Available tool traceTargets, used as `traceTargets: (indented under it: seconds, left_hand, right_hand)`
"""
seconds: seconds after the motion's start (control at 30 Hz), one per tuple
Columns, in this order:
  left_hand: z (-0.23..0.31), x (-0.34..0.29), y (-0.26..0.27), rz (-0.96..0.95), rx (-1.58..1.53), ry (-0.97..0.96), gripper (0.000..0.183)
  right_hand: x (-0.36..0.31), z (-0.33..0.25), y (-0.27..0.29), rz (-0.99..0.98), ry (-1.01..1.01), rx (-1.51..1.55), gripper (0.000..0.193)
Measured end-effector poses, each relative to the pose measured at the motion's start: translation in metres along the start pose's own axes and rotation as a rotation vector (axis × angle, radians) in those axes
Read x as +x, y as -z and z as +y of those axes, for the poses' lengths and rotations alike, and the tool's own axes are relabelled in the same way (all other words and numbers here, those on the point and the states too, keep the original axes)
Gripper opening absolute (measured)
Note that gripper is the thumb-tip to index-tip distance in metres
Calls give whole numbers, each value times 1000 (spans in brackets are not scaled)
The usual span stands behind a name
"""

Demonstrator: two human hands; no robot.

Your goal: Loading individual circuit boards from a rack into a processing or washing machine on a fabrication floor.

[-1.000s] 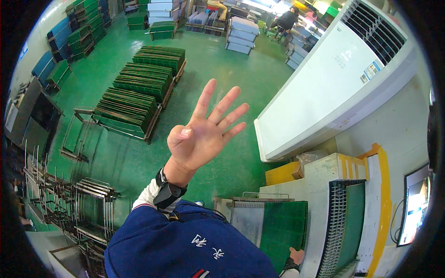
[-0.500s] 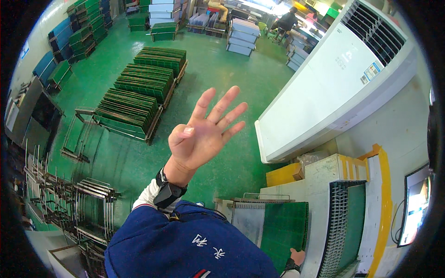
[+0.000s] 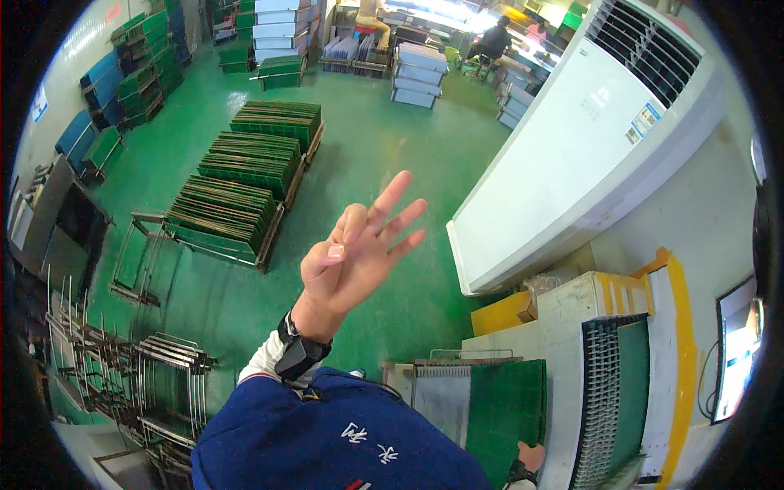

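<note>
My left hand (image 3: 355,257) is raised over the floor with the palm toward me. Its index finger bends to the thumb, the other fingers are spread, and nothing is in it. A black strap with a dark box (image 3: 302,353) circles the left wrist. At the lower right, my right hand (image 3: 531,457) is closed at the right edge of a flat green board (image 3: 508,408); its far fingers are hidden. The board lies in a metal-framed rack (image 3: 465,362), beside a pale translucent sheet (image 3: 441,400).
Racks of upright green boards (image 3: 224,204) stand on the floor ahead. Metal frames (image 3: 171,367) stand at left. A white air conditioner (image 3: 563,147), a slotted black rack (image 3: 600,400) and a monitor (image 3: 737,351) are at right. People (image 3: 496,39) sit at far benches.
The index finger of my left hand has bent down to the thumb; before, it stood straight. My right hand stays at the board's edge. The view has shifted slightly.
</note>
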State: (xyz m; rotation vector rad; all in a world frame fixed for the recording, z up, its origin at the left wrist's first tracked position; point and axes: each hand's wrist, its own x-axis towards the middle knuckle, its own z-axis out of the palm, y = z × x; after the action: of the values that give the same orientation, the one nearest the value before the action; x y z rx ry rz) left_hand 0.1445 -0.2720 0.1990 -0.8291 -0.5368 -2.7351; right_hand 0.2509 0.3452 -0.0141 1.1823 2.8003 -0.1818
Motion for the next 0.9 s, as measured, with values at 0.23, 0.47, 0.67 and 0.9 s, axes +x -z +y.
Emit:
traceTargets:
  seconds: [0.23,0.47,0.67,0.9]
  left_hand:
    - [-4,0,3,-40,33,-3,22]
    - [-4,-1,1,-63,19,-12,23]
    - [-9,-1,11,-33,-26,-30,27]
    - [-17,2,9,100,1,5,27]
  right_hand:
    - [-1,5,-6,111,-48,-50,55]
    - [-4,1,0,72,20,23,49]
    - [-10,-10,3,144,-27,-86,56]
    - [-3,-3,11,82,0,-94,60]
